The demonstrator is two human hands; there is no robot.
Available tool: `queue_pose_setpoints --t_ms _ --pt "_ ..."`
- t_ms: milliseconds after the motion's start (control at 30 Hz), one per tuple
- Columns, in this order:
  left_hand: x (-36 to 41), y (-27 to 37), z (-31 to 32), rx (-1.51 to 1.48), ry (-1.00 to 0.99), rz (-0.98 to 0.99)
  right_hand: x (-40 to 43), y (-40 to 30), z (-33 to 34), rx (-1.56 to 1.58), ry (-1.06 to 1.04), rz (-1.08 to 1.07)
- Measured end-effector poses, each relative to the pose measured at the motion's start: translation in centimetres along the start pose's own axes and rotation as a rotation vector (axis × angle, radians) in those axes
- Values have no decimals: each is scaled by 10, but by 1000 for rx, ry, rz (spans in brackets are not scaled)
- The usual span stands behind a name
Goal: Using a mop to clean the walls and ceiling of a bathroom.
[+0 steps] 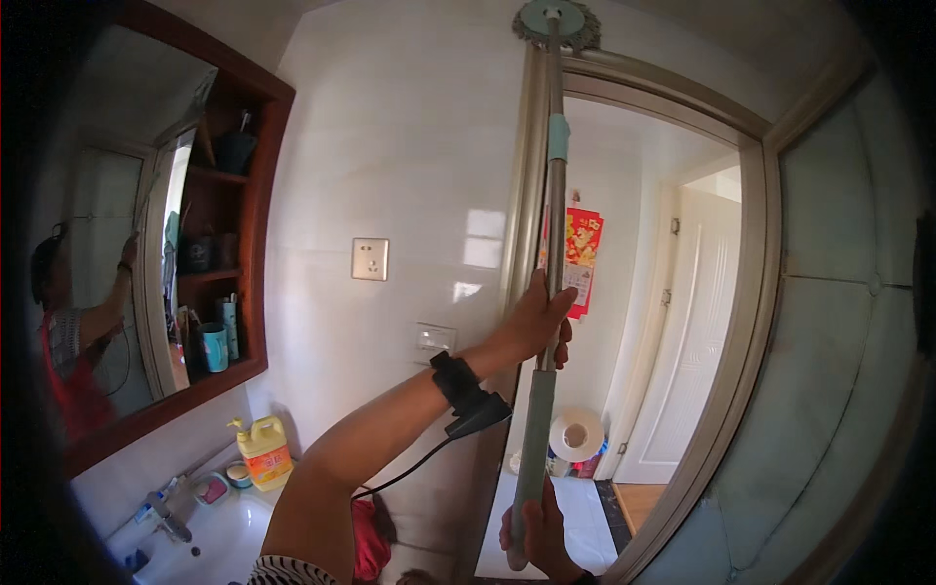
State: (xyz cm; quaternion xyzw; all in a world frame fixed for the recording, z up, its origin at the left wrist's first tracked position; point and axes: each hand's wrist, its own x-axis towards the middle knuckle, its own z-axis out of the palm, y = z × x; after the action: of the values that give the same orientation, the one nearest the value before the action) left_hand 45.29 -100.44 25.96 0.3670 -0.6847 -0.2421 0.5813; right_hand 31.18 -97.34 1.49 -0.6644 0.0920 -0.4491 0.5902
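Both my hands hold a long mop, raised upright in front of a doorway. My left hand [537, 318] is closed around the metal pole [557, 197], just above the grey-green grip [536, 431]. Lower down, my right hand [537, 523] wraps the bottom end of that grip. At the top of the picture the mop head [556, 25], a light green disc with grey fringe, is at the wall just above the upper left corner of the door frame [658, 80]. Whether it touches the wall cannot be told. A black strap with a cabled device is on my left wrist.
On the left are a wood-framed mirror cabinet [281, 146] with shelves and a washbasin [241, 526] with a faucet [168, 515]. A yellow pump jug [265, 453] stands on its rim. A socket [371, 259] is on the wall; a glass-panelled door [826, 351] stands at the right.
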Motion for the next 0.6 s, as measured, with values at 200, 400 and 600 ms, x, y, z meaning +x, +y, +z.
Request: queue_pose_setpoints --t_ms 200,400,600 --pt "-27 13 -56 57 165 55 22 -8 31 14 -215 -40" --pt "-32 16 -140 66 345 65 69 -31 74 -121 -294 -52" --pt "-42 47 -224 119 530 47 126 -47 121 -260 -354 -221"
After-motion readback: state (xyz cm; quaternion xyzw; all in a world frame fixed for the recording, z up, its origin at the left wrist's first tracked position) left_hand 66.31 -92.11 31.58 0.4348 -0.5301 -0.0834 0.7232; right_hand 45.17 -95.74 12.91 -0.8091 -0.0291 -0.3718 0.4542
